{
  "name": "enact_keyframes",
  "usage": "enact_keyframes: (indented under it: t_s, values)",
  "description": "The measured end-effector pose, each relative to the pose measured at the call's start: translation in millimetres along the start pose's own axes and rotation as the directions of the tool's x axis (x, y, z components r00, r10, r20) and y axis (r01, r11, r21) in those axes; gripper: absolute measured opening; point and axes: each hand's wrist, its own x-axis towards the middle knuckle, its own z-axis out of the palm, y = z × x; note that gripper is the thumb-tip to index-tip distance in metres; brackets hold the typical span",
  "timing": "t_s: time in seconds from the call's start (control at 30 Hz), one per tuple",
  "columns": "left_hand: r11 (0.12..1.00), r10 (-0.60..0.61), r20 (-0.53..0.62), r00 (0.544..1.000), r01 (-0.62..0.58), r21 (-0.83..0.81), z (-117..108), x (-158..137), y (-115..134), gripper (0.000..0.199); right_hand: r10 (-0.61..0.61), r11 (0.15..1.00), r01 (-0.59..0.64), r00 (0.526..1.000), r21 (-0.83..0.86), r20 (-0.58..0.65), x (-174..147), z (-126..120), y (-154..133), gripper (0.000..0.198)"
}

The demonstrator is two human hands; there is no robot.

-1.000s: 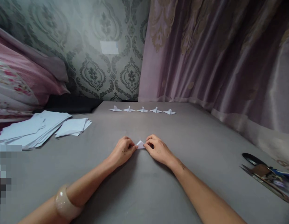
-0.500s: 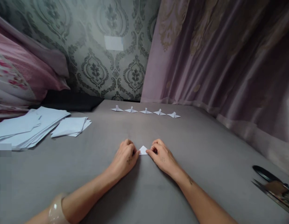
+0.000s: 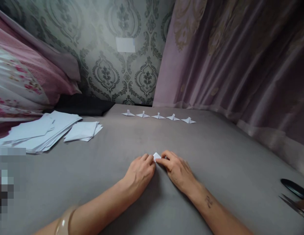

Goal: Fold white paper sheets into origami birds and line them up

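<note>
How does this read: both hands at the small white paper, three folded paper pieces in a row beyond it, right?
The count is wrong: the head view shows five folded paper pieces in that row, not three. The left hand and right hand are at the small white paper.

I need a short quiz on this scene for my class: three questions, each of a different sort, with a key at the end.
1. Count: how many folded white paper pieces stand in the row near the far edge of the grey surface?

2. True or false: the bangle is worn on the person's left arm.

3. Choose one: what is at the fingertips of both the left hand and the right hand?
a) a pencil
b) a small piece of white paper
c) a coin

Key: 1. Five. 2. True. 3. b.
</note>
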Motion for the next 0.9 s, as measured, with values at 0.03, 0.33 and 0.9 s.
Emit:
enact_keyframes:
  t_s: [0.03, 0.33, 0.9]
  values:
    - [1.000, 0.001, 0.009, 1.000, -0.001, 0.001, -0.5, -0.9, 0.7, 0.022, -0.017, 0.999, 0.017, 1.000, -0.033, 0.010, -1.4, 0.1, -0.2, 0.025]
    - [0.998, -0.065, 0.037, 0.997, 0.064, 0.026, -10.8, -6.7, -3.8, 0.024, 0.087, 0.991, -0.078, 0.992, -0.107, 0.089, -12.4, -10.0, 2.1, 0.025]
    - [0.948, 0.025, -0.290, 0.957, -0.114, -0.296, -3.9, -5.4, -11.2, 0.027, 0.451, 0.848, -0.379, 0.883, 0.370, -0.129, -1.7, 5.5, 9.6, 0.022]
